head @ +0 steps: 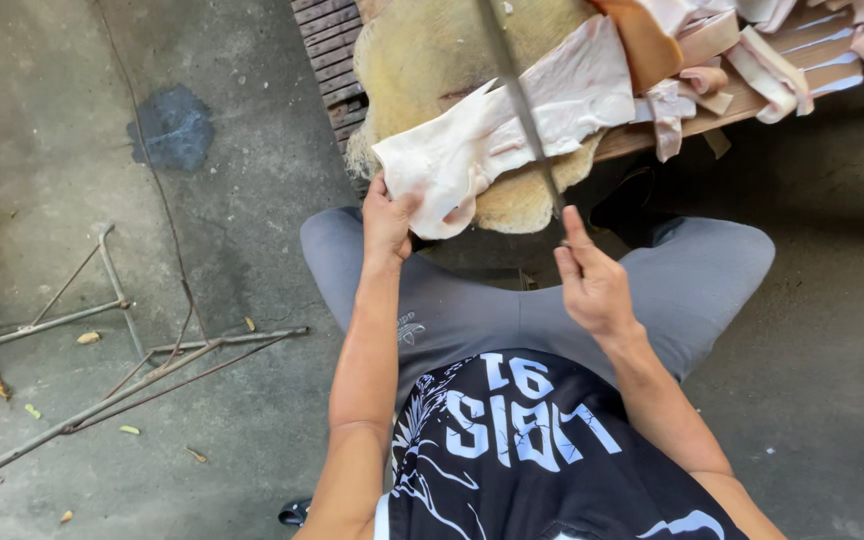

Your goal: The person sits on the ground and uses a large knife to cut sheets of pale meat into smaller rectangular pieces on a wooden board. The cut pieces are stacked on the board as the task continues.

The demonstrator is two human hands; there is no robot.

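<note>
Bare concrete floor (252, 200), a worn round chopping block (432, 60) as the surface, a seated person cutting pale meat.

The left hand (388, 220) pinches the near end of a wide slab of pale skin and fat (512, 120) draped over the block's near edge, fingers closed on it. The right hand (592, 285) grips the handle of a long thin knife (517, 95), whose blade lies across the slab. More pale strips (772, 60) sit on a wooden board (742, 100) at the far right. Thin metal rods (102, 380) lie on the floor to the left.

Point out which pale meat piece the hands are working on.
The large slab on the yellowish block, gripped by the left hand; the others lie untouched as smaller strips upper right.
</note>
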